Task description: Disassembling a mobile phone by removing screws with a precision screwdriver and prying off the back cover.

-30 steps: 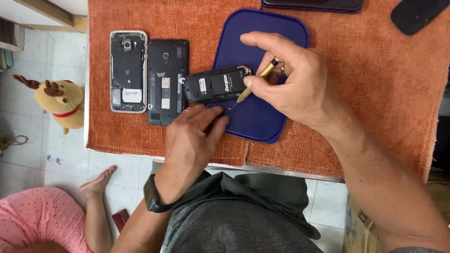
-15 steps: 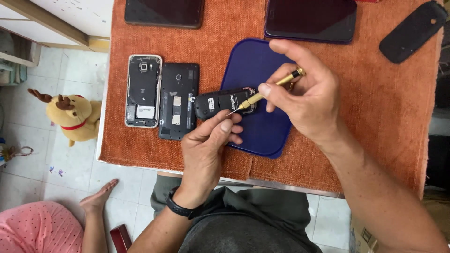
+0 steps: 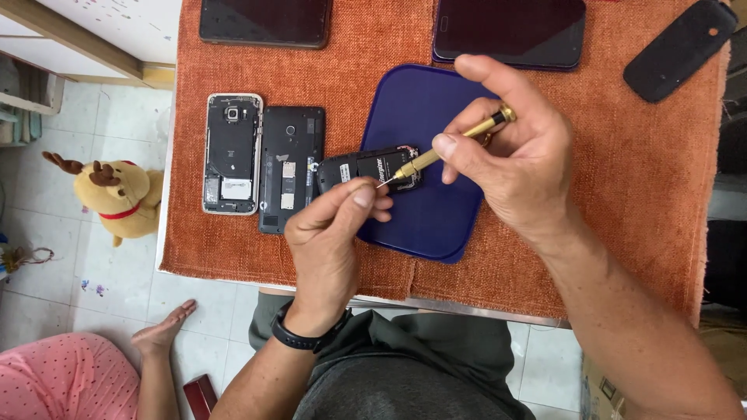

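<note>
two bare hands work over a dark blue tray [image 3: 436,225] lying on an orange cloth [image 3: 622,194] that covers the table. right hand [image 3: 517,155] grasps a small brass screwdriver [image 3: 447,149] between thumb and fingers, shaft tilted down to the left, tip meeting the open back of a small black phone [image 3: 366,167]. phone lies across the tray's left edge, partly on tray, partly on cloth. left hand [image 3: 331,241] is curled, fingertips [image 3: 362,194] pressed against the phone's lower edge, pinning it; black watch [image 3: 307,336] on that wrist. left of the phone, on the cloth: a black phone body with back cover off [image 3: 289,167], and just beside it an opened phone in a pale metal frame [image 3: 231,153]. two dark-screened devices [image 3: 264,22] [image 3: 510,31] lie at the far edge, a black case [image 3: 678,48] far right. on the tiled floor: a plush reindeer [image 3: 117,194]; another person's bare foot [image 3: 159,333] and pink clothing [image 3: 66,377]
</note>
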